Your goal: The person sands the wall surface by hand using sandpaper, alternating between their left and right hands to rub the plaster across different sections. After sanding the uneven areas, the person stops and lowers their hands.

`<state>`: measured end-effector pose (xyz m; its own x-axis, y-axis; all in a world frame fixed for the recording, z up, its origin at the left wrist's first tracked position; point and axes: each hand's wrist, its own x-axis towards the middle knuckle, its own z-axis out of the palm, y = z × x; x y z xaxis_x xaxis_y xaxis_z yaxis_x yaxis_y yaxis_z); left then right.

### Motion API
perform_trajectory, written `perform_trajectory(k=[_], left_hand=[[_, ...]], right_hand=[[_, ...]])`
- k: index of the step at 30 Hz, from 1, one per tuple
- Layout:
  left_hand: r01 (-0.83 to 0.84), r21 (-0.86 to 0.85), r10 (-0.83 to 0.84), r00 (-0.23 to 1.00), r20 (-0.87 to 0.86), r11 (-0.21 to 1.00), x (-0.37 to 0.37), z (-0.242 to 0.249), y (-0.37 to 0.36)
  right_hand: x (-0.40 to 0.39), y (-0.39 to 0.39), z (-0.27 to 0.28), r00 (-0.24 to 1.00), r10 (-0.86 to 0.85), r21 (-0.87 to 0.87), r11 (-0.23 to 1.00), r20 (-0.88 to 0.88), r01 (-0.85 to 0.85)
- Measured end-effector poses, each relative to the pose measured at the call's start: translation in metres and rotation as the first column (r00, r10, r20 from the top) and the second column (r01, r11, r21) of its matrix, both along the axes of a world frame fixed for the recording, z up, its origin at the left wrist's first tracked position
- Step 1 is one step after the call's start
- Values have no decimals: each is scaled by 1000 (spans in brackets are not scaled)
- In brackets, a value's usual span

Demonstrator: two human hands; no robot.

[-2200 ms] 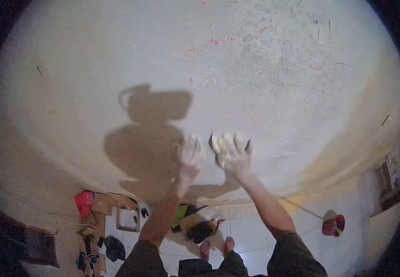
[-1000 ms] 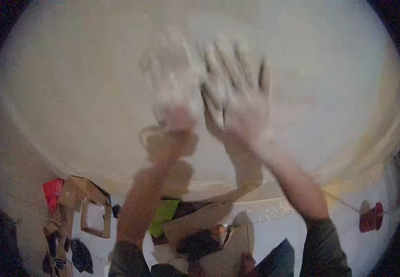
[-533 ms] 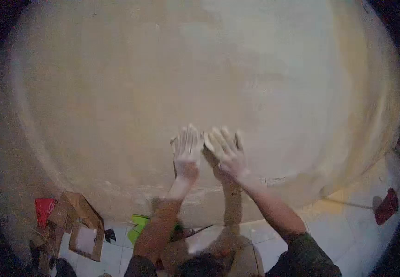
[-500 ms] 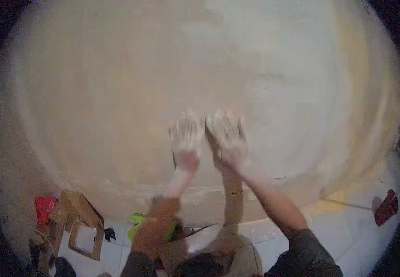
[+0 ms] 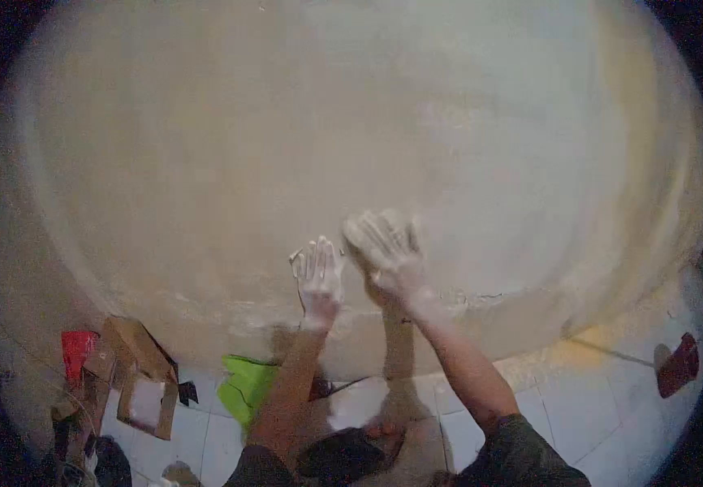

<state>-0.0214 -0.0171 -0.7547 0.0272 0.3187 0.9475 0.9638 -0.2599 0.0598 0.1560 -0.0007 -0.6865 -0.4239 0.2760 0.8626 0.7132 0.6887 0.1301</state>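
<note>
In the head view my left hand lies against a broad pale wall, fingers extended side by side and coated in whitish powder. Small dark-edged bits of something show at both sides of its fingers, mostly covered by the hand. A little higher and to the right, my right hand is also pressed flat on the surface, fingers slightly spread and just as dusty. Its fingertips blur into the pale surface, and a shadow runs along its left side. What lies under the palms, I cannot tell.
White floor tiles run along the base of the wall. At the lower left stand an open cardboard box and a red item. A bright green item lies beside my left forearm. A dark red container is at the far right.
My left hand has moved down the wall. My right hand has shifted slightly down and left, so the two hands are no longer level. The view has shifted a little.
</note>
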Motion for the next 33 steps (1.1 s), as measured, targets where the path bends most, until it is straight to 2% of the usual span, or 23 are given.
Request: perform_trajectory(k=[1,2,3,4,5,7,9,11,12,14,16,18,19,20,21,22,23,24,26,27,29,31,33], left_hand=[[-1,-6,1,1000,1,1000,1,0,-2],[-17,-17,16,1000,-22,1000,2,4,-4],[-39,-34,38,998,-48,999,1,5,-9],[-53,-34,51,997,-58,998,1,5,-9],[-21,-16,20,1000,-21,1000,5,5,-6],[17,-8,-17,1000,3,1000,6,7,-8],[-1,-38,1,1000,0,999,9,6,-11],[100,-61,-100,995,6,993,-13,-36,13],[106,-73,-105,994,12,992,-8,-37,5],[39,-112,-36,999,21,993,-4,-18,-8],[71,-81,-73,997,-26,994,-1,-4,-18],[58,-100,-54,998,41,993,-2,-7,-10],[59,-102,-55,998,40,993,-4,-8,-8],[56,-52,-54,998,25,997,-3,-11,-6],[56,-1,-56,998,15,998,1,-12,-2],[68,-5,-68,997,21,998,5,-11,2],[45,68,-49,997,56,997,10,-7,7],[12,141,-25,995,93,990,15,-4,12],[-10,76,2,995,104,997,29,36,-1],[-32,24,30,995,97,999,35,60,-7],[45,35,-49,991,123,998,46,92,-6],[116,33,-120,983,140,993,45,95,0],[41,-17,-40,997,59,999,44,86,4]], right_hand=[[8,-8,21,962,-265,15,964,-58,267],[16,-14,42,857,-501,18,862,-118,507],[23,6,48,822,-442,-158,897,-359,414],[25,16,56,705,-401,-299,915,-585,272],[17,17,52,700,-393,-301,918,-596,259],[-9,4,43,860,-315,-157,949,-403,274],[-29,-16,36,952,-261,-16,965,-160,261],[-38,-15,11,997,77,-89,993,-12,-78],[-29,-16,11,997,72,-102,992,-9,-72],[-8,1,33,989,-66,83,993,-136,78],[17,21,53,864,-227,-35,971,-449,236],[27,12,82,676,-16,33,998,-737,60],[22,12,75,676,-19,31,998,-737,61],[16,10,62,834,-158,30,978,-529,204],[13,8,50,908,-309,68,938,-281,340],[11,2,35,962,-227,55,970,-151,237],[13,-2,25,991,-133,29,991,-15,133],[23,-3,19,990,-138,32,990,-5,138],[39,-4,12,989,53,-155,987,136,-32],[44,0,17,987,51,-156,987,149,-27],[49,16,45,980,-197,127,972,-18,198],[35,19,102,954,-104,169,973,-282,156],[18,20,124,948,-68,203,970,-311,136]])
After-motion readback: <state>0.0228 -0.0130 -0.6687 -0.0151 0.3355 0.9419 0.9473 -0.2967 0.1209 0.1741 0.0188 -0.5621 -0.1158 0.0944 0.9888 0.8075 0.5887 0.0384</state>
